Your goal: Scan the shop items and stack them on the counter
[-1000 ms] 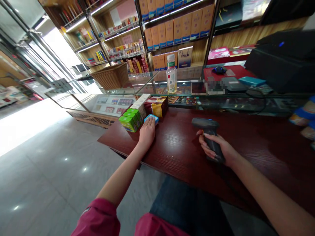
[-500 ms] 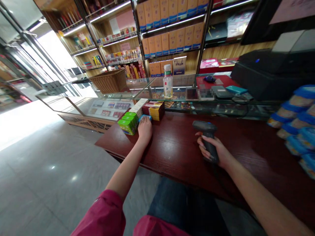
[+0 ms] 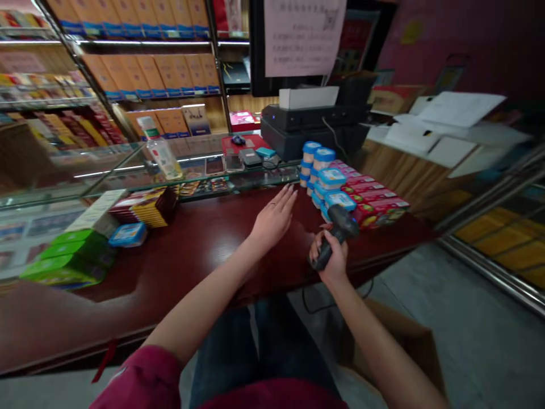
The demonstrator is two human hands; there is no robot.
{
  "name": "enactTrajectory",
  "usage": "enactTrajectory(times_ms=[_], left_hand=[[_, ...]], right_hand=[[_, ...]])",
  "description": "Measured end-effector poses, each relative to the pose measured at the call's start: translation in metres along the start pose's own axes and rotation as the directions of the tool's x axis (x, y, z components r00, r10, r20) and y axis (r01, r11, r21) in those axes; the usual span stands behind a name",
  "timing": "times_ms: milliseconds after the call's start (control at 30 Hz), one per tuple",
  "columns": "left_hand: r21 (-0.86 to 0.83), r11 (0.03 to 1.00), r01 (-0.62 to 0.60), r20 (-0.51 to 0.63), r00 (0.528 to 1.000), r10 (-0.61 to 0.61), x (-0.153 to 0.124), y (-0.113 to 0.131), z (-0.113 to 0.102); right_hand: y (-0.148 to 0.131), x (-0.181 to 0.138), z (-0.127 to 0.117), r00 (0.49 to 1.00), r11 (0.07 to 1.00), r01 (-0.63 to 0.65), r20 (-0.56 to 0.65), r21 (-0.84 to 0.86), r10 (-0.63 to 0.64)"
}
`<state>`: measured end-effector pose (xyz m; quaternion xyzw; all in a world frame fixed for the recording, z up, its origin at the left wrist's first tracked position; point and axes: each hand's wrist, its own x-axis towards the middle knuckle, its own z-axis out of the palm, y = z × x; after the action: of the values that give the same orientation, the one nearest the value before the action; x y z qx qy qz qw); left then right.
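Observation:
My right hand grips the handle of a black barcode scanner, held over the right part of the dark red table. My left hand is stretched out flat above the table with nothing in it, fingers pointing at the stacked blue-lidded tubs. On the left lies a single blue-lidded tub, apart from both hands. Beside it stand green boxes, a white box and a stack of dark red and yellow packs.
Pink-red boxes stand right of the stacked tubs. A glass counter behind the table bears a plastic bottle. Farther back are a black machine and a monitor. An open cardboard box sits on the floor at right.
My left hand has let go of the blue-lidded tub at the left and moved right, toward the stacked tubs. The view has turned right. The scanner remains in my right hand.

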<state>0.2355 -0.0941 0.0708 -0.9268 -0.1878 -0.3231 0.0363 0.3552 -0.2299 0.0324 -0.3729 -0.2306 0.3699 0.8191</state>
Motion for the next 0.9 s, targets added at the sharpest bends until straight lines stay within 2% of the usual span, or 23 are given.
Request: enactTrajectory(times_ms=[100, 200, 300, 367, 467, 567, 633, 700, 767, 900], left_hand=[[-0.055, 0.993, -0.100, 0.052, 0.993, 0.103, 0.053, 0.035, 0.027], [-0.092, 0.984, -0.153, 0.131, 0.978, 0.165, 0.087, 0.054, 0.054], [-0.140, 0.982, -0.127, 0.213, 0.965, 0.155, 0.096, 0.059, 0.074], [-0.190, 0.980, -0.060, 0.212, 0.972, 0.100, 0.090, 0.056, 0.080], [-0.348, 0.937, 0.027, 0.122, 0.992, 0.017, 0.066, 0.042, 0.076], [-0.539, 0.837, 0.100, 0.046, 0.995, -0.089, 0.029, 0.014, 0.059], [-0.629, 0.748, 0.213, 0.052, 0.971, -0.233, 0.000, -0.011, 0.042], [-0.690, 0.640, 0.338, 0.094, 0.918, -0.384, -0.029, -0.039, 0.022], [-0.727, 0.538, 0.426, 0.134, 0.857, -0.497, -0.058, -0.070, 0.000], [-0.733, 0.414, 0.541, 0.178, 0.739, -0.650, -0.114, -0.126, -0.042]], right_hand=[[-0.005, -0.008, -0.011, 0.992, 0.998, 0.058, -0.112, 0.005, -0.057], [-0.006, -0.012, -0.013, 0.977, 0.996, 0.091, -0.194, 0.001, -0.090], [-0.005, -0.011, -0.011, 0.962, 0.994, 0.107, -0.254, 0.008, -0.102], [-0.004, -0.011, -0.012, 0.962, 0.994, 0.105, -0.257, 0.024, -0.095], [-0.005, -0.011, -0.012, 0.971, 0.996, 0.083, -0.228, 0.024, -0.075], [-0.005, -0.011, -0.011, 0.984, 0.999, 0.047, -0.170, 0.002, -0.046], [-0.005, -0.009, -0.009, 0.997, 1.000, -0.021, -0.071, -0.009, 0.021], [-0.003, -0.003, -0.005, 0.984, 0.988, -0.152, 0.090, -0.033, 0.155], [0.004, 0.006, 0.002, 0.912, 0.948, -0.304, 0.262, -0.090, 0.317], [0.027, 0.027, 0.030, 0.699, 0.845, -0.471, 0.476, -0.255, 0.533]])
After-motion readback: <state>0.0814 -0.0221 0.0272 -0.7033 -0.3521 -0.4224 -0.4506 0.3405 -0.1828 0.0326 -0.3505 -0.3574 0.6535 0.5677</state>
